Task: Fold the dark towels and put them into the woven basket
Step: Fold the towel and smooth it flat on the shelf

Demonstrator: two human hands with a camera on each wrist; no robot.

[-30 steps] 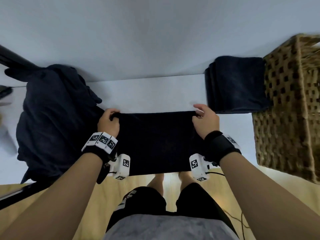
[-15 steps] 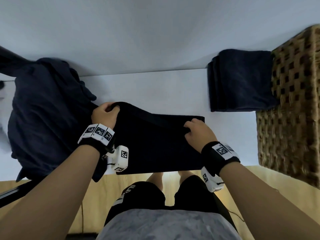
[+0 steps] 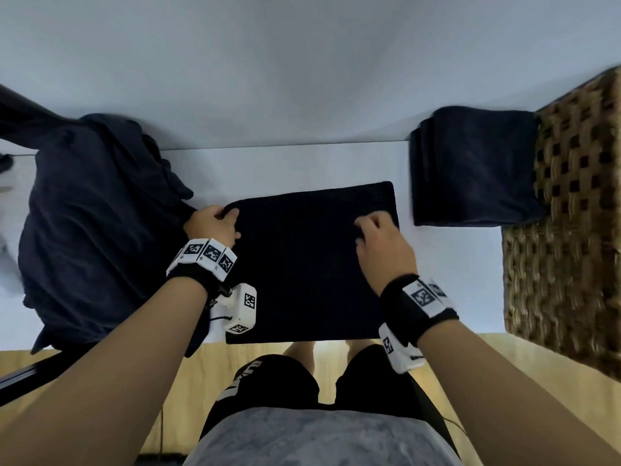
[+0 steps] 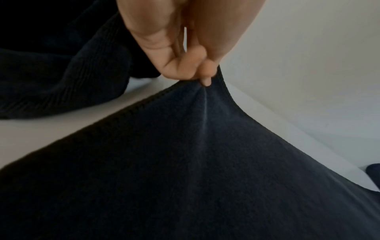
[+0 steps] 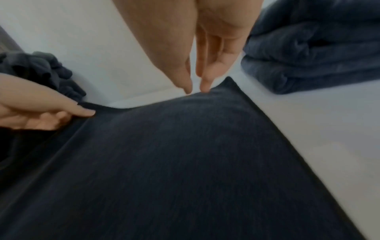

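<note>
Dark navy towel (image 3: 312, 264), brown checker-woven basket (image 3: 568, 230), white table (image 3: 285, 166).

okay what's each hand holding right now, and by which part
The left hand pinches the towel at its far left corner. The right hand holds nothing; its straight fingertips are at the far right corner.

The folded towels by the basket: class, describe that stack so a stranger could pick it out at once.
Start at the woven basket on the right of the white table. Pressed against its left side sits the stack of folded towels. Unlike the flat towel under the hands and the crumpled pile at the far left, it is thick, neat and layered.
</note>
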